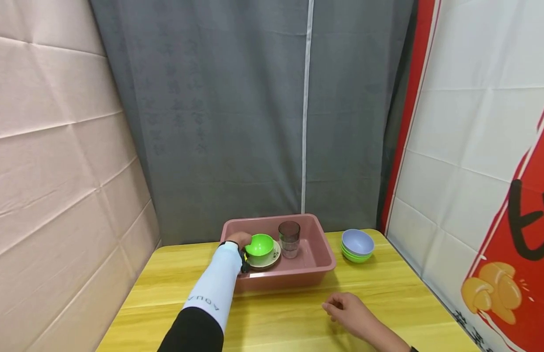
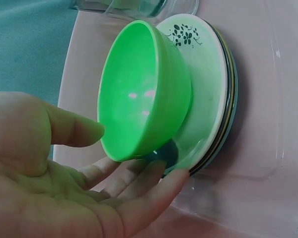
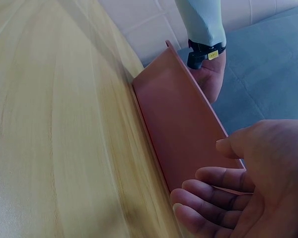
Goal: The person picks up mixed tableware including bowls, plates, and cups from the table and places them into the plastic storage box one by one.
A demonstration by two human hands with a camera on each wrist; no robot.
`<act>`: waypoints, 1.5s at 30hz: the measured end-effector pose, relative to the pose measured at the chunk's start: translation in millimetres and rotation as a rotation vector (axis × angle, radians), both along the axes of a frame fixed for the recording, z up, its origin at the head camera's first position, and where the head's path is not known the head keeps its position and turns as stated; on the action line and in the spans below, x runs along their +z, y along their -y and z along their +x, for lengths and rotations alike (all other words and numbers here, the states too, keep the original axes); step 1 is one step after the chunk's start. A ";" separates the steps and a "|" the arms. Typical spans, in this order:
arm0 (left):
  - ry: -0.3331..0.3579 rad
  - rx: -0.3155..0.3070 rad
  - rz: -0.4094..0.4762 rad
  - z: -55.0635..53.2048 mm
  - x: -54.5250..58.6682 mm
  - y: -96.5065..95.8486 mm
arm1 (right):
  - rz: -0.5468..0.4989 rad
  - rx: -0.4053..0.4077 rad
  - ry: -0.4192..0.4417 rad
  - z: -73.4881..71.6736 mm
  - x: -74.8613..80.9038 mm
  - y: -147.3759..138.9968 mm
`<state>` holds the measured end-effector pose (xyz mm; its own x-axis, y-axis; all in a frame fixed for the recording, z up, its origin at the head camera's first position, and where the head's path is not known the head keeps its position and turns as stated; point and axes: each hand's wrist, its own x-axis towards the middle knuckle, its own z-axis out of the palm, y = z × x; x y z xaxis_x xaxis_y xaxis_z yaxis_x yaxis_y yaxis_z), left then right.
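Note:
A green bowl [image 1: 260, 245] sits above a stack of plates [image 1: 266, 265] inside a pink basin [image 1: 298, 277]. My left hand [image 1: 241, 239] reaches over the basin's left side and pinches the bowl's rim. In the left wrist view, the thumb [image 2: 82, 130] lies at the near rim of the bowl, with the other fingers beneath its side, close to the edge of a white plate [image 2: 211, 84] with a dark flower print. Loosely curled and holding nothing, my right hand [image 1: 348, 313] hovers over the table in front of the basin.
Clear glasses [image 1: 290, 239], seemingly stacked, stand in the basin right of the plates. On the wooden table [image 1: 280, 322], a blue bowl [image 1: 358, 242] rests in green bowls [image 1: 357, 257] right of the basin. A grey curtain [image 1: 232, 122] hangs behind; cloth walls flank the table.

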<state>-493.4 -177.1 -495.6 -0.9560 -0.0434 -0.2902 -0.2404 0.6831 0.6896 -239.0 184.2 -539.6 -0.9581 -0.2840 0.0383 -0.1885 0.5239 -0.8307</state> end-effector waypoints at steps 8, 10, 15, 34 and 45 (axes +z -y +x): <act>-0.026 -0.079 0.038 8.4 13.8 7.6 | 0.011 0.010 0.009 -5.6 1.4 0.6; -0.041 -0.119 -0.005 19.0 28.5 6.2 | 0.013 0.011 -0.002 -7.5 0.9 -0.4; -0.113 -0.161 -0.108 48.2 62.1 4.0 | 0.017 0.001 -0.014 -11.5 0.7 -0.9; -0.520 -0.060 0.166 195.3 53.0 39.0 | 0.066 0.016 -0.089 -15.1 5.2 0.4; -0.417 -0.070 0.191 245.6 -9.9 65.1 | 0.063 0.002 -0.057 -17.4 8.2 3.7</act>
<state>-247.8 -242.2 -505.5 -0.9915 0.0420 0.1232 0.1263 0.5391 0.8327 -256.5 180.5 -531.3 -0.9542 -0.2898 0.0744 -0.2357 0.5746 -0.7837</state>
